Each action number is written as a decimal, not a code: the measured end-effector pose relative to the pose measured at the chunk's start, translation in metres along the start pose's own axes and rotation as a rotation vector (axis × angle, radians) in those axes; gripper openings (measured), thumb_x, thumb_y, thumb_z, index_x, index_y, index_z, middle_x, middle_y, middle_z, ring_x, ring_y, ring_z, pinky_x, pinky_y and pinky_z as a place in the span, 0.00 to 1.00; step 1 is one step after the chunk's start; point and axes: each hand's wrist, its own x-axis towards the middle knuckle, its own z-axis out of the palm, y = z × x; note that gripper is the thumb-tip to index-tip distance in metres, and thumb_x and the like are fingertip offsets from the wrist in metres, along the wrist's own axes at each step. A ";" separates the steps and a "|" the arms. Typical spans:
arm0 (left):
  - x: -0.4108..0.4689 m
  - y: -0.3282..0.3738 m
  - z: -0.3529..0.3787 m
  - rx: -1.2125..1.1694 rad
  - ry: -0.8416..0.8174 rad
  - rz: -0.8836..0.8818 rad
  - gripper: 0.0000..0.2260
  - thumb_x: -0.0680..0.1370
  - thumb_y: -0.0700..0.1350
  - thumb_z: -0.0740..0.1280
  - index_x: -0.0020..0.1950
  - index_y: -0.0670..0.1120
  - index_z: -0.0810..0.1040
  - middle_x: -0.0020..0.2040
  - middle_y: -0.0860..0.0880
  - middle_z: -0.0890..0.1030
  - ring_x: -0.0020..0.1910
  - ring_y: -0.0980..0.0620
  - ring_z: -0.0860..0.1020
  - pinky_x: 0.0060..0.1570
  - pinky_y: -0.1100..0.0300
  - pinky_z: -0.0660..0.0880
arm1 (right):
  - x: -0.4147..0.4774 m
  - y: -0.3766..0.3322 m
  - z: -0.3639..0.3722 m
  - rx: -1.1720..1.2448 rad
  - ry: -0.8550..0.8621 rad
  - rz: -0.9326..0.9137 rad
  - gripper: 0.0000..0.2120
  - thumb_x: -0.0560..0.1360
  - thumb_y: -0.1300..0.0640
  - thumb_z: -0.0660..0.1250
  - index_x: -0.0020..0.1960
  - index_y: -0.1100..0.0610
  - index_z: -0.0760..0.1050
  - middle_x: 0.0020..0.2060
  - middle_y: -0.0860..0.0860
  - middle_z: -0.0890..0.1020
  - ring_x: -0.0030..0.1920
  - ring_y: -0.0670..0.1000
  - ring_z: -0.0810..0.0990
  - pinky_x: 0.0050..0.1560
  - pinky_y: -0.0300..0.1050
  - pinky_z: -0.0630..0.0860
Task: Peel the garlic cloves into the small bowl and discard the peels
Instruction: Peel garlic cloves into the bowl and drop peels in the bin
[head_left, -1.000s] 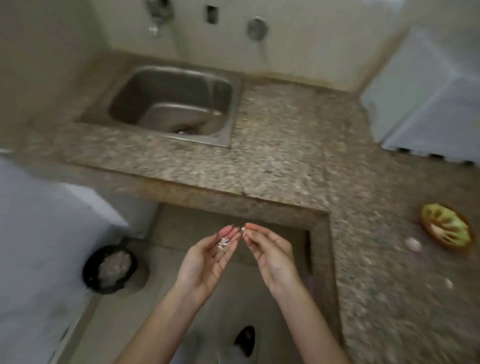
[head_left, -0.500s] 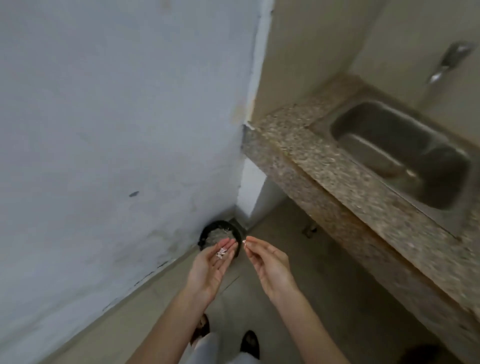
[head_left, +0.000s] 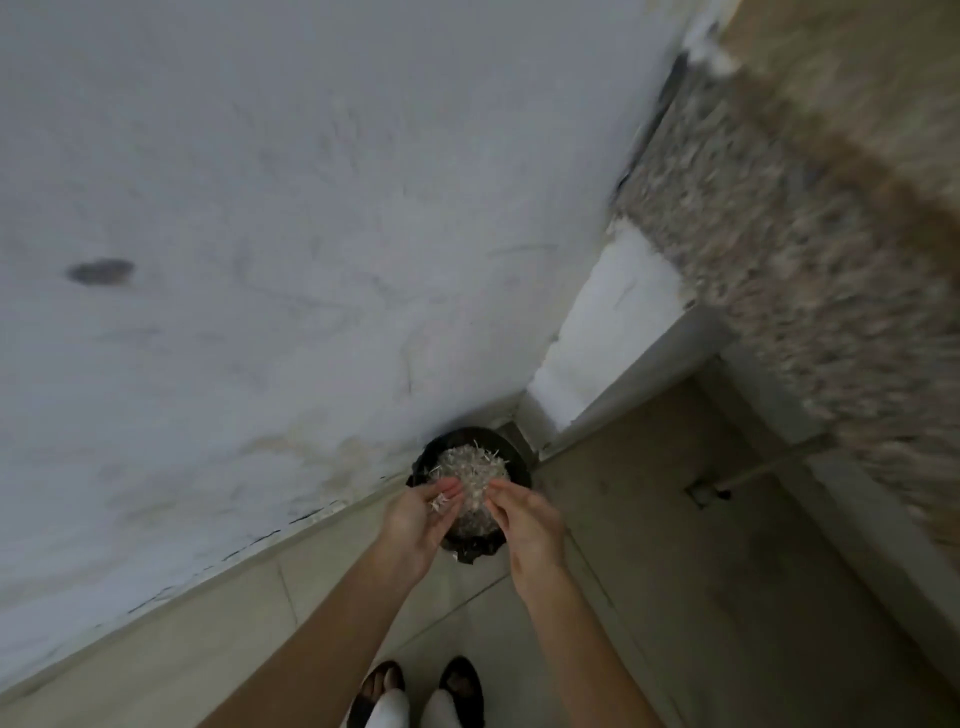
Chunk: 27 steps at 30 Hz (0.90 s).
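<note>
A black round trash bin (head_left: 514, 457), heaped with pale dry scraps, stands on the floor in the corner against the white wall. Both my hands hover right above it. My left hand (head_left: 418, 519) is cupped palm up with a small bunch of whitish garlic peels (head_left: 440, 501) lying on its fingers. My right hand (head_left: 524, 514) is beside it, fingers extended toward the peels, holding nothing that I can make out. The garlic cloves and the small bowl are out of view.
A white wall (head_left: 260, 234) fills the left. The speckled granite counter (head_left: 810, 260) juts in at the upper right, blurred. Beige floor tiles (head_left: 675, 571) spread below, and my two feet in dark shoes (head_left: 415, 691) stand at the bottom.
My view swung left and down from the sink counter to the corner. Both hands, still carrying the peels, have come over the trash bin, which now looks much closer.
</note>
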 end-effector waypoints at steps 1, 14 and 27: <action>0.025 -0.006 -0.001 0.012 0.007 -0.003 0.12 0.82 0.32 0.56 0.62 0.30 0.72 0.59 0.36 0.77 0.50 0.46 0.78 0.58 0.56 0.73 | 0.023 0.013 0.001 -0.025 -0.005 -0.005 0.06 0.73 0.72 0.70 0.44 0.64 0.82 0.43 0.57 0.85 0.42 0.48 0.84 0.44 0.35 0.81; 0.129 -0.034 0.007 0.139 -0.032 -0.021 0.17 0.85 0.50 0.52 0.60 0.42 0.74 0.53 0.45 0.80 0.50 0.48 0.78 0.47 0.58 0.73 | 0.144 0.081 0.008 -0.041 0.055 0.096 0.06 0.71 0.77 0.69 0.46 0.70 0.82 0.43 0.63 0.83 0.38 0.55 0.83 0.36 0.43 0.83; 0.141 -0.059 -0.013 1.235 -0.165 0.513 0.22 0.85 0.50 0.41 0.79 0.51 0.41 0.79 0.50 0.42 0.78 0.53 0.40 0.76 0.52 0.39 | 0.130 0.051 0.006 0.168 -0.194 0.347 0.16 0.84 0.61 0.55 0.67 0.66 0.73 0.61 0.61 0.80 0.59 0.57 0.80 0.60 0.49 0.77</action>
